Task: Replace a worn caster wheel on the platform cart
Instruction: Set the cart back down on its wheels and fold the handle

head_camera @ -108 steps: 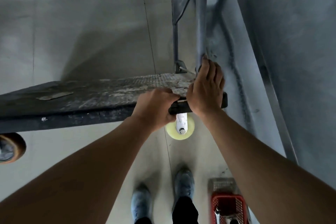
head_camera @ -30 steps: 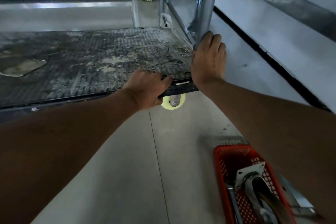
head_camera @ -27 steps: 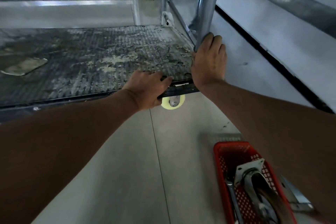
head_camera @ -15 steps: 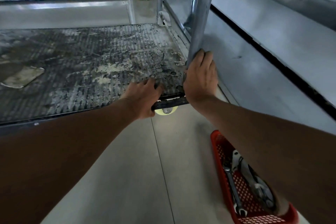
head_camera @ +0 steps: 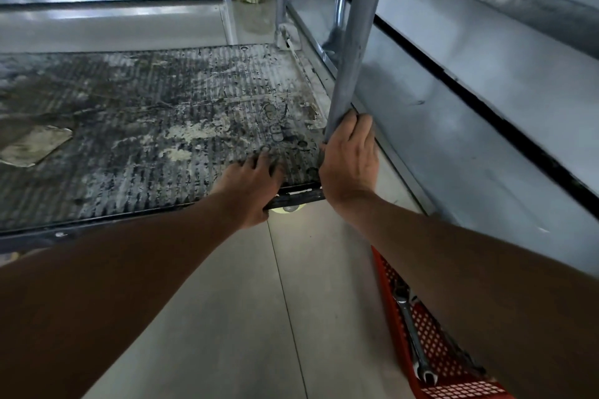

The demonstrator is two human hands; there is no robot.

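Platform cart (head_camera: pixel 146 126) corner held by left hand (head_camera: pixel 249 191) and right hand (head_camera: pixel 350 162).

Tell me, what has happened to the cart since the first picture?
The cart deck has been lowered from a raised tilt to nearly flat, so the pale caster wheel under its corner now barely shows. Nothing was let go: the left hand still grips the deck's edge and the right hand still holds the foot of the handle post.
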